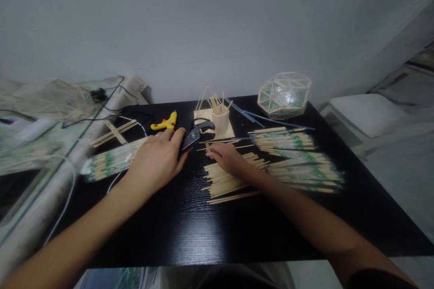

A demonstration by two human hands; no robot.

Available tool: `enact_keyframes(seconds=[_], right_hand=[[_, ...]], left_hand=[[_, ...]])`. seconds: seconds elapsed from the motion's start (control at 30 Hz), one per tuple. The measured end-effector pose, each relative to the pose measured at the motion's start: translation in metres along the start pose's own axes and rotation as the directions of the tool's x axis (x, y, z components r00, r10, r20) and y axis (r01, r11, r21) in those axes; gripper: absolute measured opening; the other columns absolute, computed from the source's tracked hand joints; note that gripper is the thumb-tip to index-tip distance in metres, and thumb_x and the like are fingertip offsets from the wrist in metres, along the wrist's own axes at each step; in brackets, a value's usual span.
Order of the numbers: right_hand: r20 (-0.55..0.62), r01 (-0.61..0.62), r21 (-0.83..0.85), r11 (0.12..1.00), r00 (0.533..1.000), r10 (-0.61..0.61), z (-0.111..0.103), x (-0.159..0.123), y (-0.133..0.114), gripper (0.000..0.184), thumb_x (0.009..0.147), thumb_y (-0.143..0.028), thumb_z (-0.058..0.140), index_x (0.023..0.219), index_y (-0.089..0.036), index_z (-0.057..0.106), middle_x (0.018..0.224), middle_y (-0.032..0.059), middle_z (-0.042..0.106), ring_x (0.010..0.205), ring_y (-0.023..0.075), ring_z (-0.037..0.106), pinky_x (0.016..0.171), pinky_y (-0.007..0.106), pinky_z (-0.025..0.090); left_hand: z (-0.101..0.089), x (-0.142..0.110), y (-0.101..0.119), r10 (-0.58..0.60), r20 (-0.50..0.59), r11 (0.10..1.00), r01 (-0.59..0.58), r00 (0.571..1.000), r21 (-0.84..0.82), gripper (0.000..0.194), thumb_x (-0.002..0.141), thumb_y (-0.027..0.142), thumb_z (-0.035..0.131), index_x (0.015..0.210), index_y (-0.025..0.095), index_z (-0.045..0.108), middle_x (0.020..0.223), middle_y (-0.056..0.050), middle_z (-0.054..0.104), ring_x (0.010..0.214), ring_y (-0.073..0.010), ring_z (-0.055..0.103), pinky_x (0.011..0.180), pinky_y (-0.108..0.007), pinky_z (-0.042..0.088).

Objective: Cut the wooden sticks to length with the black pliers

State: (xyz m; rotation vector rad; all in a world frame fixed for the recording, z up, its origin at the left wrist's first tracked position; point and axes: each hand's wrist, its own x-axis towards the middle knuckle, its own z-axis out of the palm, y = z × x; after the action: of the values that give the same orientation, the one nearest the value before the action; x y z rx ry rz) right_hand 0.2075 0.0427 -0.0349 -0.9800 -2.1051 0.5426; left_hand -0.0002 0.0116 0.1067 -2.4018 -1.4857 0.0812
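My left hand is wrapped round the handles of a dark cutter with curved jaws, which point right toward the wooden cup. Just below those jaws, my right hand pinches a short pale wooden stick between thumb and fingers. Many loose wooden sticks lie in a spread pile under and below my right wrist. Behind the jaws, a round wooden cup full of upright sticks stands on a pale square board. My fingers hide most of the cutter's handles.
A yellow glue gun lies behind my left hand. Packaged sticks rest at left, with more packs at right. A faceted stick frame stands at the back right. Bluish strips and a white cable cross the black table.
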Motion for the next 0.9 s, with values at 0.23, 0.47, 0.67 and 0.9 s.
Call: enact_keyframes(seconds=[0.23, 0.47, 0.67, 0.9], right_hand=[[0.005, -0.002, -0.001, 1.000, 1.000, 0.002, 0.0005, 0.0002, 0.0000, 0.015, 0.098, -0.016, 0.061, 0.085, -0.016, 0.067, 0.081, 0.0044, 0.070, 0.077, 0.0170, 0.062, 0.075, 0.027, 0.044], [0.005, -0.002, -0.001, 1.000, 1.000, 0.002, 0.0006, 0.0001, 0.0003, 0.014, 0.098, -0.016, 0.062, 0.085, -0.015, 0.067, 0.081, 0.0042, 0.070, 0.077, 0.0164, 0.062, 0.075, 0.027, 0.043], [0.005, 0.003, -0.006, 1.000, 1.000, -0.003, -0.0010, 0.0000, -0.0011, 0.014, 0.098, -0.016, 0.062, 0.084, -0.015, 0.067, 0.083, 0.0052, 0.070, 0.078, 0.0168, 0.062, 0.074, 0.027, 0.043], [0.007, 0.004, -0.016, 1.000, 1.000, -0.004, -0.0012, 0.0001, -0.0012, 0.016, 0.099, -0.016, 0.061, 0.085, -0.016, 0.067, 0.084, 0.0042, 0.071, 0.078, 0.0155, 0.062, 0.075, 0.026, 0.044]], left_hand=[[-0.0018, -0.0010, 0.0011, -0.009, 0.005, 1.000, 0.009, 1.000, -0.025, 0.048, 0.099, 0.040, 0.050, 0.137, 0.010, 0.054, 0.115, -0.018, 0.067, 0.096, -0.0329, 0.070, 0.085, -0.043, 0.055], [-0.0027, 0.0007, 0.0020, -0.002, -0.005, 1.000, 0.002, 1.000, -0.022, 0.046, 0.098, 0.038, 0.050, 0.133, 0.009, 0.056, 0.116, -0.020, 0.067, 0.096, -0.0342, 0.070, 0.086, -0.046, 0.055], [-0.0048, -0.0009, 0.0030, -0.014, 0.006, 1.000, 0.014, 1.000, -0.016, 0.047, 0.098, 0.038, 0.048, 0.134, 0.008, 0.055, 0.117, -0.021, 0.068, 0.095, -0.0341, 0.070, 0.086, -0.047, 0.055], [-0.0054, -0.0016, 0.0024, -0.011, 0.008, 1.000, 0.011, 1.000, -0.004, 0.048, 0.099, 0.040, 0.046, 0.134, 0.009, 0.055, 0.117, -0.019, 0.068, 0.095, -0.0333, 0.071, 0.086, -0.045, 0.055]])
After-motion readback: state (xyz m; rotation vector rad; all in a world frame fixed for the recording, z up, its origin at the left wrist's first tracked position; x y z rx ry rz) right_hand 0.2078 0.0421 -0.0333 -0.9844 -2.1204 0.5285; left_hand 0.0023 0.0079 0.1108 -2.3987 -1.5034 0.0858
